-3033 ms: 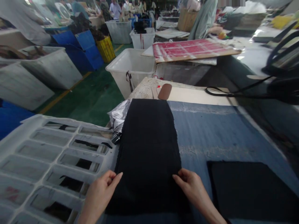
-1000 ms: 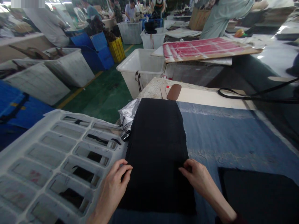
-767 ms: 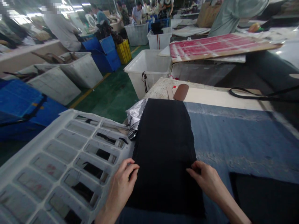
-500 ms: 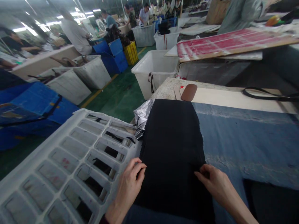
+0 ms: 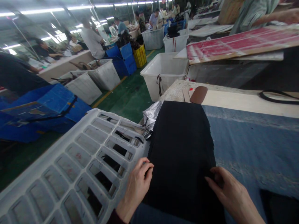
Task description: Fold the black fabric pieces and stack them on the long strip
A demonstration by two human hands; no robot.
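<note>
**Black cloth (image 5: 181, 149) lies between two bare hands**

The black cloth lies flat on a blue sheet (image 5: 247, 137), its long sides running away from the person and its right edge frayed. The left hand (image 5: 140, 177) is at the cloth's left edge, thumb and fingers curled close together, the fingertips over its border. The right hand (image 5: 230, 189) is at the opposite edge, slightly nearer the person, with its thumb over the cloth and its forefinger bent at the side. Whether either hand grips the fabric, one cannot tell.

To the right, near the right forearm, a second black piece (image 5: 280, 207) rests on the sheet, partly out of view. Left of the cloth stands a white slatted crate (image 5: 84, 170), with a silver bag (image 5: 151, 115) and a shiny clip (image 5: 147, 134) beside the cloth's left edge. Beyond its far end, a brown rounded piece (image 5: 199, 95) overlaps a pale board (image 5: 233, 99). Farther off are a white bin (image 5: 151, 85), a red-topped board (image 5: 224, 46) and a co-worker's grey-green sleeve (image 5: 247, 17).
</note>
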